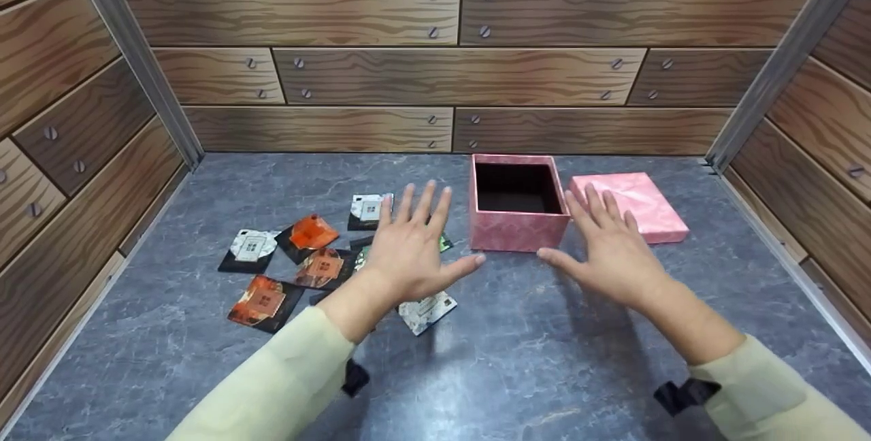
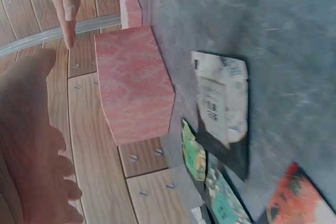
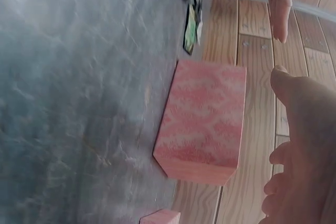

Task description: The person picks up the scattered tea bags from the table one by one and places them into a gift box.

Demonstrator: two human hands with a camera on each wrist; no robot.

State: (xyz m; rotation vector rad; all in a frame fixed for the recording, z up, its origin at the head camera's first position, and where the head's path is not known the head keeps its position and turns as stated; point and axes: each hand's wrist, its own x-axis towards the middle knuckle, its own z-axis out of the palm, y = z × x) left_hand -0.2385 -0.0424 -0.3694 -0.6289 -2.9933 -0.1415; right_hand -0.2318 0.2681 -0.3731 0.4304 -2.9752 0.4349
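My left hand (image 1: 413,250) is held up above the table with its fingers straight and spread, and nothing is in it. Below and left of it lie several small flat packets, among them a white one (image 2: 220,98) and an orange one (image 1: 311,231). With fingers also spread, my right hand (image 1: 612,250) hovers empty near the right front corner of a pink box (image 1: 517,232). That box stands upright with its dark inside showing. Its pink lid (image 1: 646,206) lies to the right, partly behind the right hand's fingers. Some packets are hidden by the left hand and forearm.
Wood-patterned walls (image 1: 367,77) enclose the grey marbled table (image 1: 517,359) at the back and both sides. The box and lid stand toward the back wall. Farther left are a white and black packet (image 1: 250,249) and a red-orange one (image 1: 265,303).
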